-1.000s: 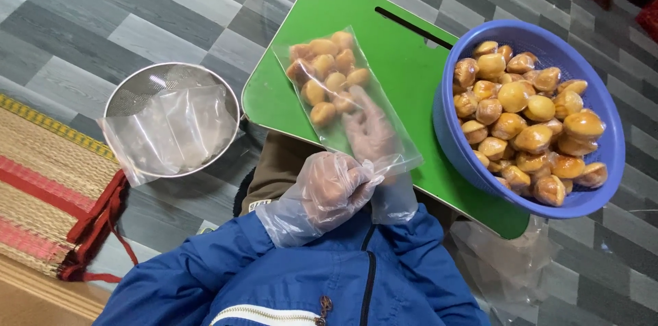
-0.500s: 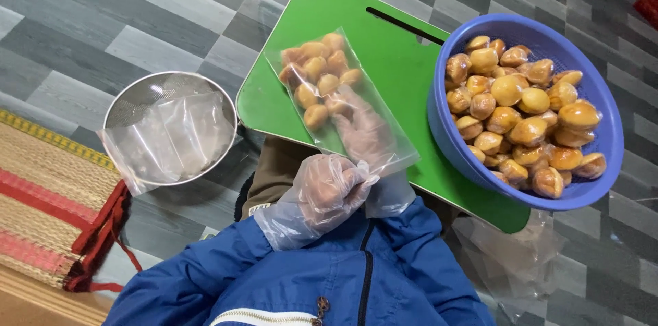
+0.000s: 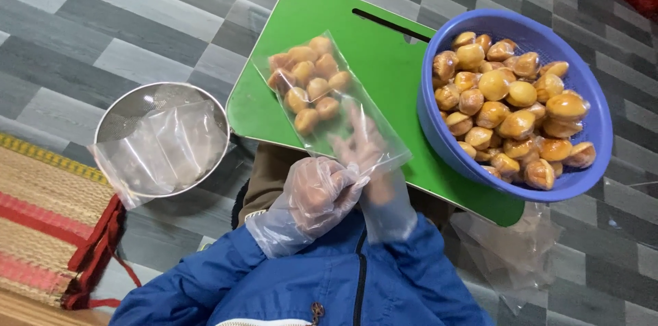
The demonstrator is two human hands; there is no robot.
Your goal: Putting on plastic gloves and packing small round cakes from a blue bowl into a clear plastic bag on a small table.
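A clear plastic bag (image 3: 322, 96) partly filled with several brown, nut-like pieces lies on a green board (image 3: 384, 58). Both my hands wear thin clear plastic gloves. My left hand (image 3: 315, 192) is curled at the bag's open near end and grips its edge. My right hand (image 3: 360, 144) reaches inside the bag's mouth, its fingers showing through the plastic, apart from the pieces farther in. A blue plastic colander (image 3: 589, 127) to the right is heaped with the same brown pieces.
A round metal bowl (image 3: 123, 110) holding empty clear bags stands left of the board on the grey tiled floor. More empty bags (image 3: 510, 250) lie under the board's right corner. A woven mat (image 3: 41, 223) with red trim sits at lower left.
The view has shifted slightly. My hands stay at the bag's open end, with the right fingers a little deeper in the bag.
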